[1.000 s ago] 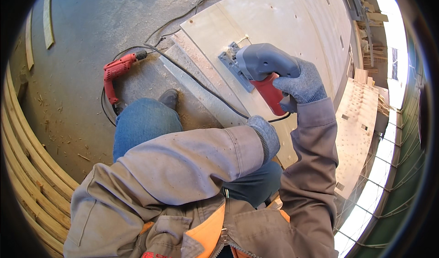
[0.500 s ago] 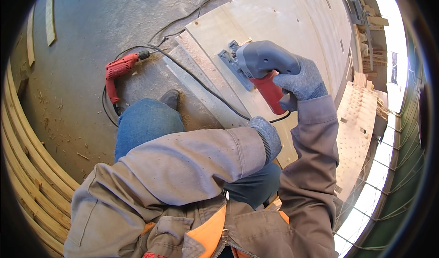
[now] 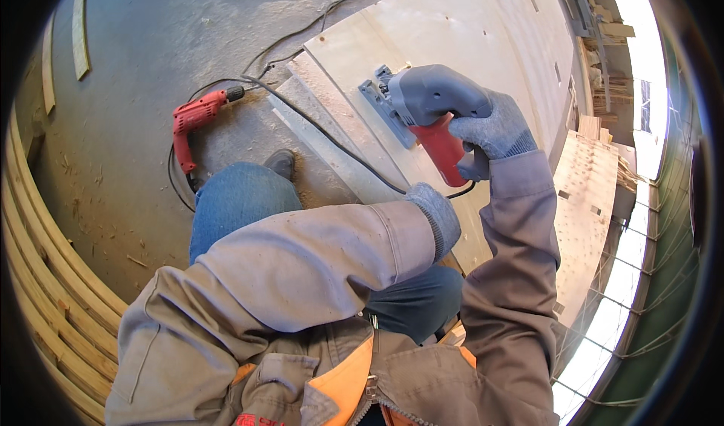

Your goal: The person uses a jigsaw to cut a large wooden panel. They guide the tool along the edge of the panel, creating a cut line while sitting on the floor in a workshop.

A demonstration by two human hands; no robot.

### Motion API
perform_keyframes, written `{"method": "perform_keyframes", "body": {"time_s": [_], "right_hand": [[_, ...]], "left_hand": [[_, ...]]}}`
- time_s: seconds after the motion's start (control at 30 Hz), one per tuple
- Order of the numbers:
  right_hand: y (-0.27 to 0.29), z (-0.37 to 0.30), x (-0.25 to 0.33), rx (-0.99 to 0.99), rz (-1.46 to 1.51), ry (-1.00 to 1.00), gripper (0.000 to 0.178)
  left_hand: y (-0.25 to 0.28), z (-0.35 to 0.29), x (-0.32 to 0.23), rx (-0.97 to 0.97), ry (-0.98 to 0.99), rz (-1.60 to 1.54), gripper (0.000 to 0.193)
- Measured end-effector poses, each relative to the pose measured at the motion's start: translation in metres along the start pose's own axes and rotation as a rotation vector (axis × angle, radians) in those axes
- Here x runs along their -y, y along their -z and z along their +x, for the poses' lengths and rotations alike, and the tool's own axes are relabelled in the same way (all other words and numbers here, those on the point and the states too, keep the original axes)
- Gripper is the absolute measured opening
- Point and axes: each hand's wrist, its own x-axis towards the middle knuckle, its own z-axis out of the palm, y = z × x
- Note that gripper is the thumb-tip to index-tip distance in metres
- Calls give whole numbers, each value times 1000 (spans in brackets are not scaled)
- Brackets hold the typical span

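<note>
A grey and red jigsaw [image 3: 437, 94] stands on a pale plywood sheet [image 3: 437, 33], its metal base plate near the sheet's left edge. My right hand [image 3: 498, 128], in a grey glove, is wrapped round the jigsaw's handle. Below the tool, my left hand [image 3: 436, 216], gloved too, is lowered at the sheet's near part, with the black power cord [image 3: 332, 138] passing behind it. The left fingers are hidden under the back of the hand, so whether they grip anything is unclear. Where the blade meets the wood cannot be seen.
A red power drill [image 3: 197, 116] lies on the dusty floor to the left, its cord looping beside it. Narrow boards [image 3: 324, 101] lie under the sheet's left edge. Long timber strips [image 3: 56, 305] are stacked at far left. Another perforated panel [image 3: 584, 207] is at right.
The jigsaw and my right hand have shifted very slightly left within the picture, as has the sheet. My left hand sits a little higher and further left; the right grip is unchanged.
</note>
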Motion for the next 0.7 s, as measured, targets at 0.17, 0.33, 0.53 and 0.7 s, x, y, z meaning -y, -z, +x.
{"method": "perform_keyframes", "body": {"time_s": [0.17,0.33,0.53,0.7], "right_hand": [[-5,-9,-4,-21,50,11,37],[-3,-21,-18,-35,-26,-27,35],[-2,-37,-50,-91,187,-21,36],[-8,-59,-65,-198,304,23,35]], "left_hand": [[1,-3,3,-3,-4,-6,36],[-1,-1,2,16,-9,27,35],[-7,5,1,-2,19,31,35],[-11,11,0,-13,12,47,35]]}}
